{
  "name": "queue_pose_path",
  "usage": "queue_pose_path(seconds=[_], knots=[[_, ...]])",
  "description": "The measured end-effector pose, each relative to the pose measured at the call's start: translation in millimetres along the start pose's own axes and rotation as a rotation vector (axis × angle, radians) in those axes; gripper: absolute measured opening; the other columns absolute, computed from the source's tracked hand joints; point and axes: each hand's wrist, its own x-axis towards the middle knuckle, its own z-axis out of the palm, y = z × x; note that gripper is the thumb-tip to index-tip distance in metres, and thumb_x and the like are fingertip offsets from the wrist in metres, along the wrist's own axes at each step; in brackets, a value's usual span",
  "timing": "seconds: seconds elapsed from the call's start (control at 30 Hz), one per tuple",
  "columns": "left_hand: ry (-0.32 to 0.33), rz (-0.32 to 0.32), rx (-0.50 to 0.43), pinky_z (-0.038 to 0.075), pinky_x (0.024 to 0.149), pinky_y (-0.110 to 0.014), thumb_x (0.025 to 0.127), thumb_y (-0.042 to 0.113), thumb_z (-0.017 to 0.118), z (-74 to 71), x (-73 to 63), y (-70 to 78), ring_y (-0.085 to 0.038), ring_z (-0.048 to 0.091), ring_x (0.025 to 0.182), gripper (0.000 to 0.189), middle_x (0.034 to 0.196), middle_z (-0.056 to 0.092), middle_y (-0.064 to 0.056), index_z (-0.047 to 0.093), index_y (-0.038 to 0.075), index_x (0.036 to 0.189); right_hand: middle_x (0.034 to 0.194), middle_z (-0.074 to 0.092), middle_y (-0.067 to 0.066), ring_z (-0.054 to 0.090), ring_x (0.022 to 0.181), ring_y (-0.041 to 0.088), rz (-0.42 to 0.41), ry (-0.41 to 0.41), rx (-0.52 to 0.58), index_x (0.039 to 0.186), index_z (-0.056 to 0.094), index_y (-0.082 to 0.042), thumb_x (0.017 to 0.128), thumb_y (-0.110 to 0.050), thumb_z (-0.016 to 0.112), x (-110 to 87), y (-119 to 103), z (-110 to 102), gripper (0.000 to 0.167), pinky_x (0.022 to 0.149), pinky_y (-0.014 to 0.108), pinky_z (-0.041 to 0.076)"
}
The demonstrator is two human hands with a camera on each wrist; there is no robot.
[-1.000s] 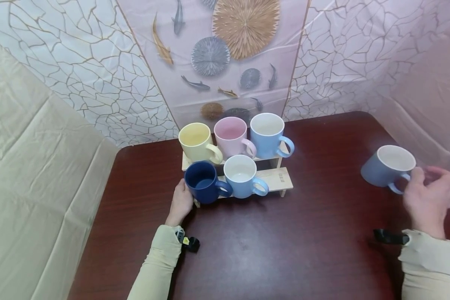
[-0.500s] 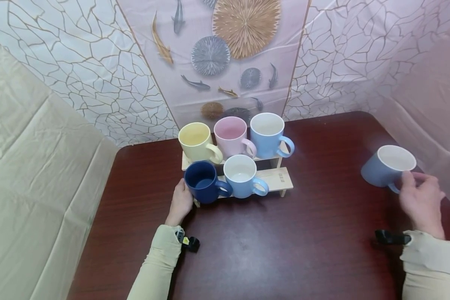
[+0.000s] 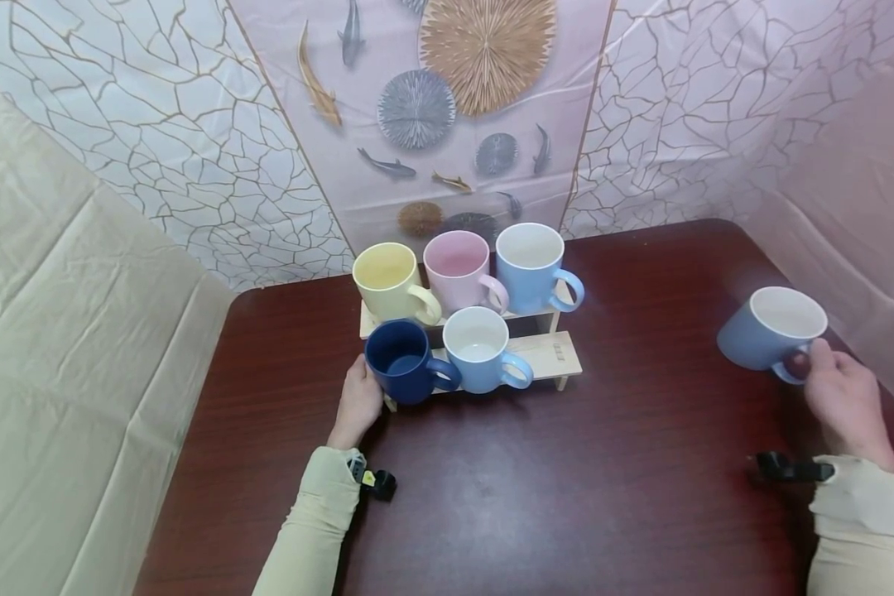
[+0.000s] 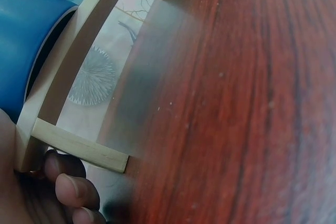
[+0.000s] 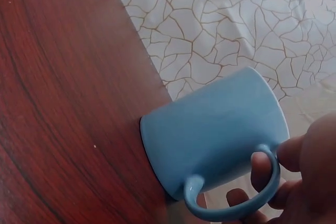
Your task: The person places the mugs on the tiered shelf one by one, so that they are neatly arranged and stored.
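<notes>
At the left end of the lower step of a wooden two-step rack (image 3: 547,358), my left hand (image 3: 358,401) grips the board. The left wrist view shows its fingers (image 4: 77,190) curled underneath, beside a short rack leg (image 4: 84,145). A navy blue mug (image 3: 395,379) stands on that step right by this hand. Over at the right, a light blue mug (image 3: 748,338) with a white inside stands on the table. My right hand (image 3: 849,401) holds its handle (image 5: 236,211), with a finger through the loop.
On the rack's upper step stand a yellow mug (image 3: 387,290), a pink mug (image 3: 458,277) and a light blue mug (image 3: 525,277). Another light blue mug (image 3: 477,356) sits beside the navy one. Patterned cloth (image 3: 641,165) hangs behind the dark red table (image 3: 566,497).
My right hand has drawn in from beside the light blue mug and taken hold of its handle. The mug has stayed where it was. My left hand has kept its place on the rack.
</notes>
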Motion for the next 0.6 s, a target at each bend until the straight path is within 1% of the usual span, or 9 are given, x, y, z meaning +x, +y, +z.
queue_pose_path(seconds=[0.1, 0.27, 0.33, 0.4, 0.43, 0.47, 0.53, 0.57, 0.6], knots=[[-0.001, -0.003, 0.005, 0.043, 0.061, -0.035, 0.107, 0.037, 0.025, 0.0, -0.1, 0.7, -0.025, 0.054, 0.064, 0.044, 0.076, 0.054, -0.012, 0.053, 0.005, 0.095, 0.081, 0.047, -0.021, 0.038, 0.085, 0.012, 0.001, -0.003, 0.015, 0.094, 0.058, -0.018, 0.101, -0.050, 0.033, 0.3, 0.2, 0.3, 0.041, 0.077, 0.029, 0.029], [-0.001, -0.016, -0.018, 0.043, 0.057, -0.034, 0.107, 0.038, 0.026, 0.1, -0.6, 1.0, -0.025, 0.053, 0.060, 0.044, 0.074, 0.054, -0.011, 0.053, 0.006, 0.094, 0.075, 0.050, -0.029, 0.038, 0.084, 0.007, -0.011, -0.011, 0.074, 0.091, 0.062, -0.024, 0.102, -0.047, 0.037, 0.2, 1.5, 0.0, 0.036, 0.072, 0.020, 0.029], [-0.002, -0.019, -0.028, 0.043, 0.054, -0.034, 0.107, 0.039, 0.026, 0.2, -0.7, 1.1, -0.026, 0.052, 0.057, 0.044, 0.073, 0.054, -0.011, 0.053, 0.006, 0.095, 0.073, 0.050, -0.031, 0.039, 0.084, 0.007, -0.016, -0.008, 0.061, 0.092, 0.062, -0.024, 0.102, -0.047, 0.037, 0.0, 0.7, 0.1, 0.036, 0.071, 0.020, 0.029], [-0.004, -0.022, -0.031, 0.043, 0.054, -0.034, 0.107, 0.039, 0.026, 0.2, -1.0, 1.3, -0.026, 0.052, 0.057, 0.045, 0.072, 0.054, -0.011, 0.053, 0.006, 0.095, 0.074, 0.049, -0.030, 0.041, 0.088, 0.014, -0.020, 0.002, 0.005, 0.094, 0.062, -0.020, 0.102, -0.048, 0.033, -0.4, -1.4, 0.8, 0.041, 0.074, 0.024, 0.030], [-0.004, -0.023, -0.029, 0.043, 0.054, -0.034, 0.107, 0.039, 0.025, 0.2, -1.2, 1.5, -0.026, 0.052, 0.057, 0.044, 0.072, 0.054, -0.011, 0.053, 0.006, 0.095, 0.075, 0.049, -0.028, 0.042, 0.091, 0.019, -0.028, 0.014, -0.035, 0.097, 0.062, -0.016, 0.102, -0.048, 0.031, -0.6, -2.6, 1.4, 0.044, 0.075, 0.027, 0.029], [-0.005, -0.023, -0.026, 0.043, 0.055, -0.035, 0.107, 0.039, 0.025, 0.3, -1.2, 1.5, -0.026, 0.052, 0.057, 0.044, 0.072, 0.054, -0.011, 0.053, 0.006, 0.095, 0.079, 0.055, -0.020, 0.043, 0.096, 0.026, -0.044, 0.027, -0.078, 0.100, 0.061, -0.010, 0.102, -0.046, 0.029, -0.9, -3.6, 2.3, 0.049, 0.078, 0.032, 0.031], [-0.005, -0.024, -0.016, 0.043, 0.056, -0.035, 0.107, 0.039, 0.025, 0.1, -1.4, 1.5, -0.026, 0.053, 0.059, 0.044, 0.072, 0.055, -0.011, 0.053, 0.007, 0.096, 0.091, 0.063, 0.003, 0.037, 0.107, 0.043, -0.075, 0.049, -0.142, 0.106, 0.060, 0.002, 0.103, -0.042, 0.024, -1.5, -5.2, 4.1, 0.057, 0.083, 0.043, 0.031], [-0.005, -0.023, -0.014, 0.043, 0.057, -0.035, 0.107, 0.039, 0.025, 0.2, -1.3, 1.4, -0.026, 0.053, 0.060, 0.044, 0.072, 0.055, -0.011, 0.053, 0.007, 0.096, 0.100, 0.061, 0.016, 0.033, 0.112, 0.050, -0.094, 0.061, -0.162, 0.110, 0.059, 0.006, 0.103, -0.040, 0.023, -1.9, -5.7, 5.2, 0.059, 0.085, 0.049, 0.031], [-0.004, -0.023, -0.010, 0.043, 0.058, -0.035, 0.107, 0.039, 0.025, 0.2, -1.4, 1.4, -0.026, 0.054, 0.060, 0.044, 0.072, 0.055, -0.011, 0.053, 0.007, 0.096, 0.109, 0.056, 0.027, 0.028, 0.115, 0.055, -0.113, 0.073, -0.187, 0.114, 0.057, 0.010, 0.103, -0.038, 0.021, -2.5, -5.8, 6.1, 0.060, 0.086, 0.055, 0.029]])
